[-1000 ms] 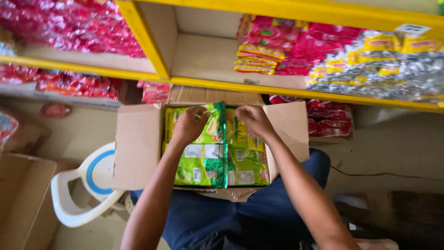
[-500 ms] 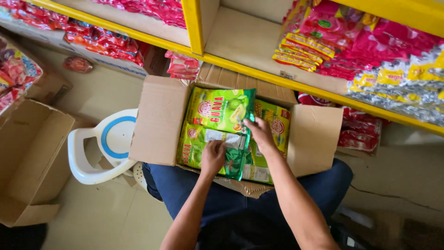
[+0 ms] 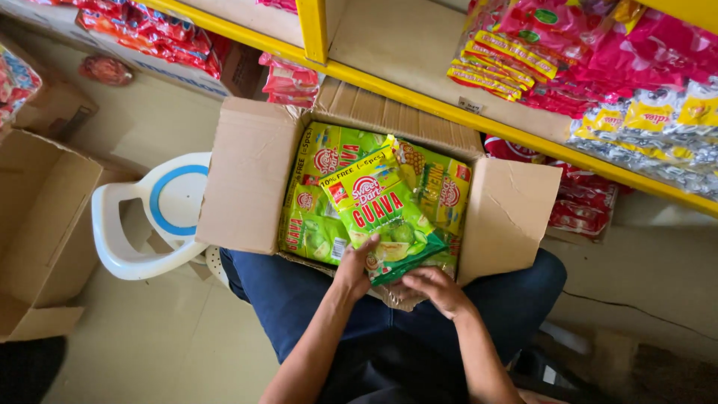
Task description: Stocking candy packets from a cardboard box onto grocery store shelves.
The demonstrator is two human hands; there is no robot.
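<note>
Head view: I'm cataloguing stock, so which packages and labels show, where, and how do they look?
Green packet: raised over the box by left hand and right hand; flat, green-yellow, fruit picture.
Cardboard box: on the lap, open, holding more green packets.
Pink packets: shelf, upper right.
Silver-yellow packets: shelf, right.
Shelf tag: small, white, on the yellow edge.
</note>
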